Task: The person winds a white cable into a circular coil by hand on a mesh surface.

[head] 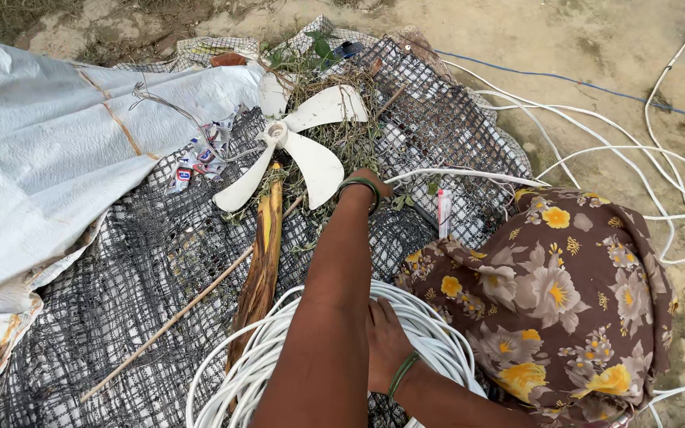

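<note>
White cable (438, 333), wound into a thick coil, lies at the near centre of the scene on a spread of dark mesh netting (120, 277), with loose loops of the same cable (644, 150) trailing over bare sandy ground to the far right. A grey-white tarpaulin (41, 150) covers the far left, its edge lapping onto the netting. Just right of the coil a knee in brown cloth printed with yellow flowers (556, 293) presses close against the windings.

The right hand (386, 341), a green bangle at its wrist, rests flat and open on top of the coil, fingers spread over the turns rather than closed around them. The left arm reaches across it to the far side, where the left hand (366, 184) is mostly hidden behind the wrist beside a cream plastic fan blade (295, 150); whether it grips anything cannot be told. A single strand of cable (469, 174) runs right from that hand.

Judging by the pose, winding goes best if the flat hand keeps the turns pinned while each new loop is laid to match, and the strand is led clear of the fan blade, the dry banana stalk (263, 254) and the thin stick (176, 313) on the netting, any of which could snag it.
</note>
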